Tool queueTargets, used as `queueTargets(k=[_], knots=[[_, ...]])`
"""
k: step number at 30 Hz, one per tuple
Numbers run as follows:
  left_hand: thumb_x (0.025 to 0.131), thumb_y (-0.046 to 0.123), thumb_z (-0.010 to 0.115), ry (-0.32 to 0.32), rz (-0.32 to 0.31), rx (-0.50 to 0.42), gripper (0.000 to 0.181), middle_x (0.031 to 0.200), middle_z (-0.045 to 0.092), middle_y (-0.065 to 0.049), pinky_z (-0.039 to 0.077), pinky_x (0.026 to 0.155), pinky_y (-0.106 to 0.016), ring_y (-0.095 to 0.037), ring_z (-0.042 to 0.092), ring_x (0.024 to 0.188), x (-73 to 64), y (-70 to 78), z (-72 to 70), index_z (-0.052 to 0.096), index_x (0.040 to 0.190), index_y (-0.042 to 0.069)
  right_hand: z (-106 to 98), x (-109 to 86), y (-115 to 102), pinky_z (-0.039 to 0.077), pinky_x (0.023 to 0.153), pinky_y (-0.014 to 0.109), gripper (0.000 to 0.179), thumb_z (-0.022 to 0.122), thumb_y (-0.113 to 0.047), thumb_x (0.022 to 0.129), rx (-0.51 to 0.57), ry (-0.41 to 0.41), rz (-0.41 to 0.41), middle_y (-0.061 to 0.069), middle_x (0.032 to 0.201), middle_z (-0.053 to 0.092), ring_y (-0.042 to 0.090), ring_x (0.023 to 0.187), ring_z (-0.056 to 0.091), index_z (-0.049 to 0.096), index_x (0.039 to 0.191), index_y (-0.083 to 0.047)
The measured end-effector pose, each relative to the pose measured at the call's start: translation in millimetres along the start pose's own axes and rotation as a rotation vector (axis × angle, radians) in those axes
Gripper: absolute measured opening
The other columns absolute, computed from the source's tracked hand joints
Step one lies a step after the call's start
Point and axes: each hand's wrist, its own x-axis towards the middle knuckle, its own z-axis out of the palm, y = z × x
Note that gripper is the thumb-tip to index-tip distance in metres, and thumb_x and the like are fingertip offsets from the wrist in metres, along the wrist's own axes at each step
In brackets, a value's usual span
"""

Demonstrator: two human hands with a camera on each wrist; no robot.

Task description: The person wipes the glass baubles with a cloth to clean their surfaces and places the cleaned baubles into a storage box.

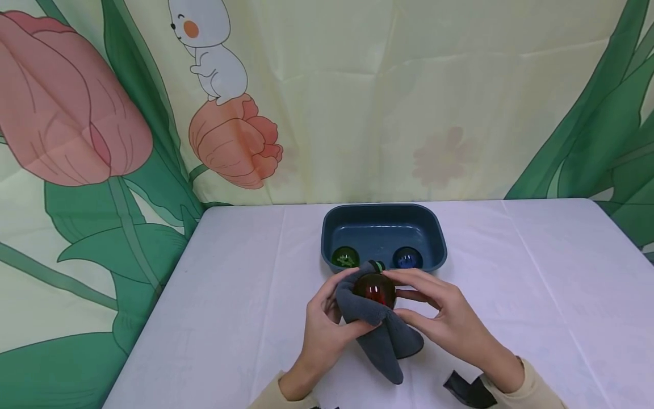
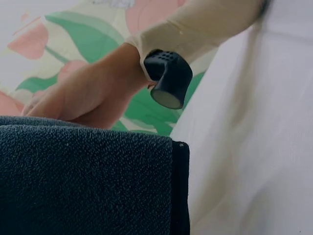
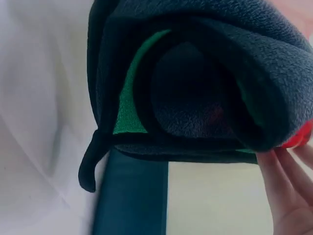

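A dark red, glossy, see-through ball (image 1: pixel 375 289) sits in a fold of a grey-blue cloth (image 1: pixel 380 335) above the white table. My left hand (image 1: pixel 329 324) grips the cloth from the left, its thumb across the front. From the right, my right hand (image 1: pixel 439 309) holds the ball between its fingers at the upper edge and its thumb lower down. In the right wrist view the cloth (image 3: pixel 195 88) curls into a hollow, showing black edging and a green underside, with a bit of the red ball (image 3: pixel 299 136) beside fingertips. The cloth (image 2: pixel 88 176) fills the lower left wrist view.
Just beyond my hands is a dark blue rectangular tub (image 1: pixel 383 209). Inside its near side lie a green ball (image 1: pixel 346 257) and a blue ball (image 1: pixel 407 258). A white cloth covers the table (image 1: pixel 521 284), and a printed curtain (image 1: pixel 347 113) hangs behind it.
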Motion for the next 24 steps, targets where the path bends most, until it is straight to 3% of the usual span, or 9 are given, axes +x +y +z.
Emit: queueTargets(k=[5, 8, 12, 16, 21, 24], knots=[[0.079, 0.002, 0.081, 0.015, 0.015, 0.004, 0.064, 0.130, 0.063, -0.016, 0.052, 0.101, -0.033, -0.023, 0.064, 0.116, 1.3, -0.2, -1.1, 0.053, 0.137, 0.005, -1.2, -0.5, 2.4, 0.054, 0.093, 0.021, 0.074, 0.079, 0.010, 0.076, -0.049, -0.046, -0.041, 0.008, 0.139, 0.057, 0.003, 0.126, 0.055, 0.052, 0.143, -0.008], [0.079, 0.001, 0.081, 0.014, 0.018, -0.001, 0.064, 0.130, 0.063, -0.017, 0.053, 0.101, -0.033, -0.021, 0.065, 0.114, 1.9, -0.2, -2.1, 0.053, 0.137, 0.003, -0.7, -1.2, 3.4, 0.050, 0.098, 0.017, 0.060, 0.076, -0.012, 0.087, -0.111, -0.048, -0.091, 0.006, 0.143, 0.055, 0.004, 0.131, 0.050, 0.053, 0.142, -0.009], [0.081, 0.001, 0.080, -0.015, 0.041, -0.012, 0.062, 0.129, 0.063, -0.020, 0.052, 0.101, -0.033, -0.020, 0.065, 0.113, 1.9, -1.2, -3.1, 0.053, 0.137, 0.002, 0.3, -1.0, 4.6, 0.047, 0.099, 0.015, 0.052, 0.059, -0.040, 0.096, -0.185, -0.004, -0.203, 0.008, 0.139, 0.058, 0.006, 0.130, 0.052, 0.060, 0.136, -0.006], [0.081, 0.003, 0.080, -0.032, 0.056, -0.019, 0.063, 0.130, 0.063, -0.020, 0.051, 0.102, -0.033, -0.022, 0.065, 0.115, 2.4, -1.1, -3.0, 0.052, 0.137, 0.002, 1.2, -0.8, 3.9, 0.049, 0.095, 0.015, 0.052, 0.056, -0.041, 0.098, -0.194, 0.019, -0.256, 0.010, 0.137, 0.059, 0.007, 0.127, 0.055, 0.061, 0.134, -0.003], [0.079, 0.003, 0.082, -0.057, 0.077, -0.022, 0.066, 0.130, 0.062, -0.020, 0.051, 0.103, -0.034, -0.022, 0.065, 0.114, 2.5, -1.3, -5.1, 0.052, 0.138, 0.002, 2.5, -2.3, 0.1, 0.049, 0.095, 0.014, 0.055, 0.056, -0.044, 0.097, -0.201, 0.029, -0.205, 0.010, 0.136, 0.060, 0.006, 0.128, 0.053, 0.060, 0.135, -0.004], [0.080, 0.004, 0.082, -0.080, 0.120, -0.017, 0.068, 0.130, 0.061, -0.023, 0.050, 0.103, -0.035, -0.022, 0.065, 0.114, 2.7, -1.7, -6.0, 0.050, 0.139, 0.001, 4.7, -2.7, -2.2, 0.053, 0.091, 0.016, 0.051, 0.071, -0.025, 0.091, -0.164, 0.051, -0.165, 0.011, 0.133, 0.061, 0.006, 0.122, 0.057, 0.059, 0.136, -0.004]])
